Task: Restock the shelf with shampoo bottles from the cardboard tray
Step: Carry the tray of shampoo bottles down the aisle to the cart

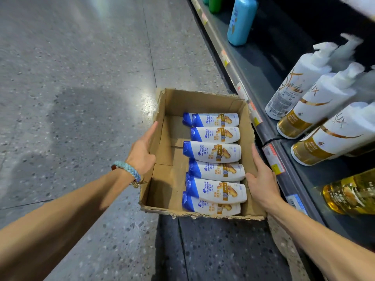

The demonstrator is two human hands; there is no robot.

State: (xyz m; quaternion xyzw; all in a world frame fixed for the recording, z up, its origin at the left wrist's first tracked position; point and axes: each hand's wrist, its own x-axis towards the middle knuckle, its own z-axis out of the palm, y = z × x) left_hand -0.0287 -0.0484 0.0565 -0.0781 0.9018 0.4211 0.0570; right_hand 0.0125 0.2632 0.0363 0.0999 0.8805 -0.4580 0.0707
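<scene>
While the cardboard tray (172, 102) sits open-topped in the middle of the view, the person has a hand on each of its long sides. The left hand (142, 152) clasps the tray's left wall, index finger stretched along the rim and thumb tucked inside. The right hand (261, 175) pinches the tray's right wall, thumb inside against a bottle and fingers down the outside. Whether the tray rests on the floor (81, 78) or is lifted off it cannot be told.

Inside the tray, at least six shampoo bottles (212, 152) lie on their sides in a row against its right wall, partly overlapping, blue caps pointing to the left wall. Each white bottle reads "head & shoulders" in blue beside a gold panel and a ginger picture; the smaller Chinese print is too fine to read. The tray's left half shows bare cardboard.

Just right of the tray runs the shelf (261, 57), its edge lined with price tags (273, 161) too blurred to read. Beyond the tray's right wall stand white-and-gold Lux pump bottles (316, 94); nearer than those is an amber bottle (349, 193), and far past the tray's far end a blue bottle (241, 21). A braided blue bracelet (127, 171) circles the left wrist, left of the tray.
</scene>
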